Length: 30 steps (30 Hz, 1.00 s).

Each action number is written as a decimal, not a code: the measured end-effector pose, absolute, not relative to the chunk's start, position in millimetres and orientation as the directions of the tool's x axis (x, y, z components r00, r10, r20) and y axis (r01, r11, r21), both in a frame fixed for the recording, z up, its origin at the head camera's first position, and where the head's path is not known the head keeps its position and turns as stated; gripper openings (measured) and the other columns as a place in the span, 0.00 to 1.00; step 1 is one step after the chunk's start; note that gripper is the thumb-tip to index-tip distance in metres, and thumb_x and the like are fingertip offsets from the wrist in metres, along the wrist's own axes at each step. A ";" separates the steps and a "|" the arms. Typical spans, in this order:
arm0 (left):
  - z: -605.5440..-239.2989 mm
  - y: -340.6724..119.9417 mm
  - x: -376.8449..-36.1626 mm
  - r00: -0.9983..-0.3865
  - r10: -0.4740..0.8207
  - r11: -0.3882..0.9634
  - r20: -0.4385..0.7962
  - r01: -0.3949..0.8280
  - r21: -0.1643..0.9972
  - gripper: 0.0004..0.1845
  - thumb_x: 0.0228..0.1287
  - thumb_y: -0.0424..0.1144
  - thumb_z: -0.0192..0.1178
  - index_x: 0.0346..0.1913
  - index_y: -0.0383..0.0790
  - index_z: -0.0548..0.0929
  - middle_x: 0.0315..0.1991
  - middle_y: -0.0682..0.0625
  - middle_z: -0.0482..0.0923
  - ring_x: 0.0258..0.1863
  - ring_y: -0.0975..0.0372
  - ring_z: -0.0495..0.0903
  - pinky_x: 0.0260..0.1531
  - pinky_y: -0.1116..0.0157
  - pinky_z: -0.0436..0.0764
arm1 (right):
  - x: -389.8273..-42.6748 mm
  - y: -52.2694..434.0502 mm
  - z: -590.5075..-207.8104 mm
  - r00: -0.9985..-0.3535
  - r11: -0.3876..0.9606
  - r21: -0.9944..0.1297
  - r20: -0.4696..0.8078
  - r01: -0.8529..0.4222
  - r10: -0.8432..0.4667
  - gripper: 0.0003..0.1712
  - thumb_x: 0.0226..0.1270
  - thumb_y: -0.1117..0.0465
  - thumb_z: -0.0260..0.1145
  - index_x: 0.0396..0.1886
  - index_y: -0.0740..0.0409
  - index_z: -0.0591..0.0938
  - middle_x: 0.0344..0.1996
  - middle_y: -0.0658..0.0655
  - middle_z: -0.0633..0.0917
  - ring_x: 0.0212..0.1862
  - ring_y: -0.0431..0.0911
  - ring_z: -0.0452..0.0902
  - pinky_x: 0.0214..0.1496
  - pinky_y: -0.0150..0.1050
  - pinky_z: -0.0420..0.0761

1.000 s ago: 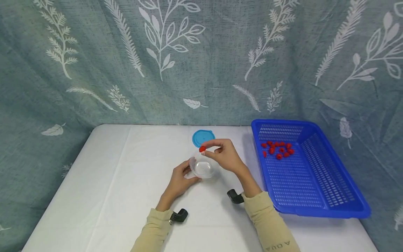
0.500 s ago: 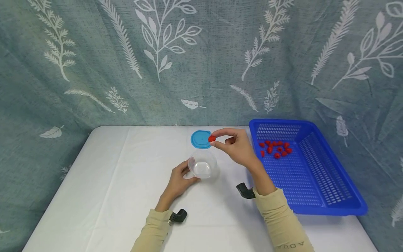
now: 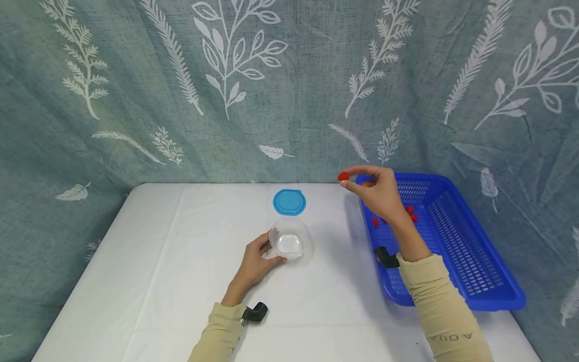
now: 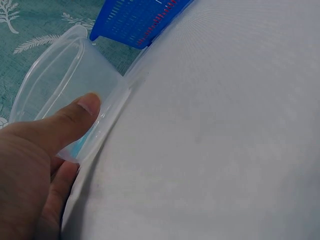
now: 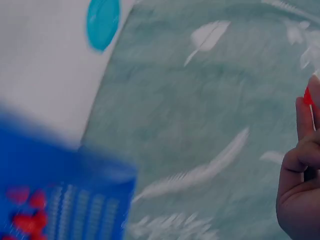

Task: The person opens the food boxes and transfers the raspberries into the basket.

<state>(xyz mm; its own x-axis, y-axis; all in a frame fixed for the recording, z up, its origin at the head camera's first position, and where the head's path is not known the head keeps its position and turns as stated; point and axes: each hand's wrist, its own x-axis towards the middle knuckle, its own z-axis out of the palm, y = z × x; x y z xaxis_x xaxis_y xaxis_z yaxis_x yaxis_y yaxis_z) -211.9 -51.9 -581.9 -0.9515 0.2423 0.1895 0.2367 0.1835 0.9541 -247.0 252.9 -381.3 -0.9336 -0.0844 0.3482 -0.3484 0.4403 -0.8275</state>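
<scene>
My left hand (image 3: 254, 261) holds a clear plastic tub (image 3: 289, 243) from its left side on the white table. In the left wrist view the thumb (image 4: 75, 120) lies along the tub's outer wall. The tub stands with its mouth up and I see nothing inside it. My right hand (image 3: 382, 193) pinches a red raspberry (image 3: 343, 176) between thumb and fingertips, above the far left corner of the blue basket (image 3: 470, 256). The right wrist view shows only part of that raspberry (image 5: 307, 96). Several more raspberries (image 3: 376, 222) lie in the basket, partly hidden by the right hand and forearm.
A round blue lid (image 3: 289, 202) lies flat on the table (image 3: 203, 226) beyond the tub. The blue basket's near right corner reaches over the table's right side. A green leaf-patterned curtain (image 3: 307, 100) hangs behind the table's far edge.
My right hand has moved from over the tub to the right and away, to above the basket's corner, with the raspberry still pinched. The left hand stays at the tub.
</scene>
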 end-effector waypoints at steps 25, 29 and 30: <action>-580.3 -52.6 -210.0 -0.948 0.245 0.176 0.205 0.252 0.952 0.43 0.49 0.26 0.77 0.71 0.29 0.70 0.69 0.36 0.73 0.68 0.46 0.74 0.65 0.68 0.77 | -287.6 404.8 -466.6 -0.996 0.695 -0.718 0.081 -0.041 0.025 0.23 0.64 0.55 0.75 0.52 0.68 0.86 0.51 0.63 0.86 0.55 0.46 0.76 0.48 0.27 0.75; -580.8 -52.8 -210.6 -0.949 0.244 0.172 0.198 0.243 0.955 0.44 0.49 0.25 0.77 0.71 0.30 0.70 0.69 0.36 0.72 0.68 0.47 0.74 0.65 0.70 0.76 | -287.0 417.9 -477.0 -1.000 0.720 -0.694 -0.007 0.004 -0.001 0.26 0.63 0.55 0.76 0.52 0.70 0.85 0.49 0.63 0.88 0.45 0.32 0.76 0.39 0.23 0.77; -581.4 -52.8 -210.9 -0.950 0.245 0.171 0.196 0.241 0.955 0.44 0.49 0.25 0.77 0.71 0.29 0.70 0.69 0.36 0.72 0.69 0.47 0.73 0.65 0.70 0.76 | -287.3 421.0 -479.9 -0.999 0.721 -0.693 -0.030 0.014 -0.009 0.26 0.62 0.55 0.77 0.53 0.70 0.85 0.48 0.63 0.88 0.42 0.30 0.76 0.37 0.24 0.78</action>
<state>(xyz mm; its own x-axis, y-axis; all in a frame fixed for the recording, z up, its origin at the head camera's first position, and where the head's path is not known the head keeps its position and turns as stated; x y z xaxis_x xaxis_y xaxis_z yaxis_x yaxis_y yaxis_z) -210.9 -52.8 -581.4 -0.9496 0.2446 0.1961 0.2414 0.1714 0.9552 -287.3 421.0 -479.9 -0.9995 -0.0092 -0.0304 0.0144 0.7212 -0.6926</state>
